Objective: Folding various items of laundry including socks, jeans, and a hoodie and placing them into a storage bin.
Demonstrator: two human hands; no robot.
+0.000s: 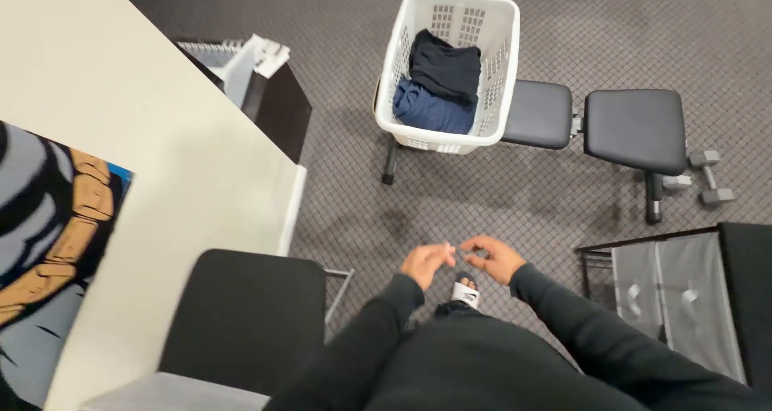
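My left hand and my right hand meet in front of my body, fingertips almost touching above the carpet. Something small and grey appears pinched between the fingertips; I cannot tell what it is. Both arms wear dark long sleeves. Below the hands my foot in a white and black slide sandal shows on the floor. A white laundry basket rests on the end of a black padded bench further ahead, holding a black garment and a blue garment.
A cream wall with a painted picture runs along the left. A black chair stands at my left. A grey fabric drawer unit is at the right. Small dumbbells lie by the bench. A dark cabinet with papers stands by the wall.
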